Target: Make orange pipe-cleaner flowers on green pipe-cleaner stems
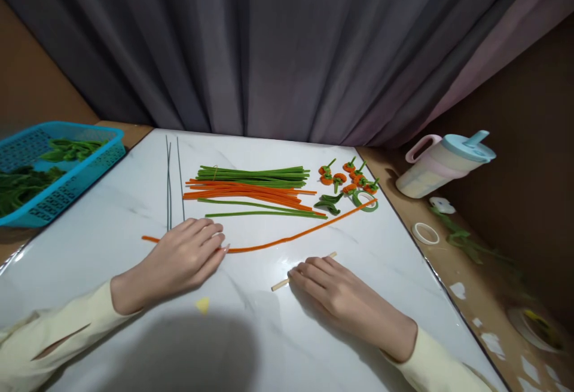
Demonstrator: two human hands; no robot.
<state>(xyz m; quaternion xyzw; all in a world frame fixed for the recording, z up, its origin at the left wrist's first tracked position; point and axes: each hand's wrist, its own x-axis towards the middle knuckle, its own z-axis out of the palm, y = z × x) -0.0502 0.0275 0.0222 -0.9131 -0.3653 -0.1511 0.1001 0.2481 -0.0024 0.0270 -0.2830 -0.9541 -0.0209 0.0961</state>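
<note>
My left hand (186,254) lies flat on the white marble table (112,201), fingers stretched out over a long orange pipe cleaner (287,239) that runs right toward a green tape ring (365,201). My right hand (332,290) rests palm down with its fingers extended over a thin wooden stick (280,284); neither hand grips anything. Beyond them lie bundles of green pipe cleaners (253,174) and orange pipe cleaners (246,193), and several small orange pumpkin shapes (347,177) with green stems.
A blue plastic basket (54,195) with green leaf pieces sits at the left edge. Thin dark wires (173,183) lie upright of the bundles. A pink-and-blue jug (442,165) and a white tape roll (425,233) rest on the brown surface at right. A grey curtain hangs behind.
</note>
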